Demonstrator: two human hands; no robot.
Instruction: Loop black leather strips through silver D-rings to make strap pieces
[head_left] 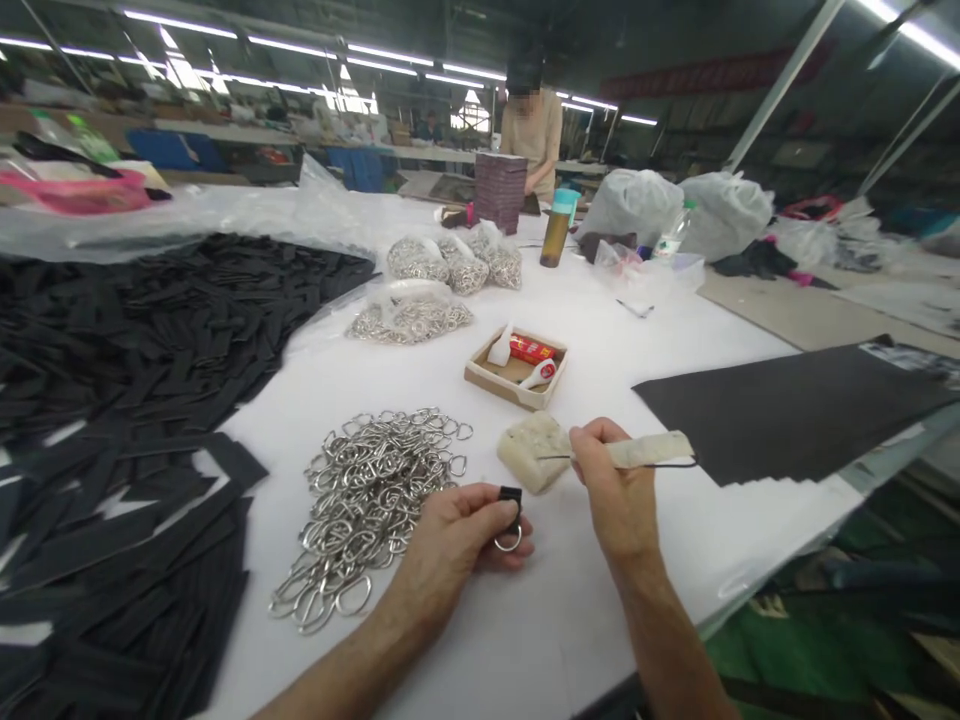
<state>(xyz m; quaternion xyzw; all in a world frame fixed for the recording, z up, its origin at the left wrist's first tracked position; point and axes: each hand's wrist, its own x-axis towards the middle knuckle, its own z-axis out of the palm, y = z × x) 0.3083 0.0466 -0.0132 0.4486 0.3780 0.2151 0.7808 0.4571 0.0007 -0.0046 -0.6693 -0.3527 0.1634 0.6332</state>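
My left hand [454,535] pinches a short black strap [511,496] between thumb and fingers. The strap is folded through a silver metal ring [508,544], which hangs at its lower end. Closed around a thin-rod tool with a flat, pale handle [654,449] is my right hand [619,500]. The tool's dark, narrow tip points left and meets a yellowish, spongy-looking block [532,450] on the white table; whether it presses in, I cannot tell. Left of my left hand lies a loose pile of silver rings [375,490].
A large heap of black strips [142,340] covers the left side. Beyond the rings sit a small open box [499,383] and clear bags of rings [411,318]. A drink bottle [556,230] stands farther back. Black sheet material [787,405] lies right. A person [536,130] works across the table.
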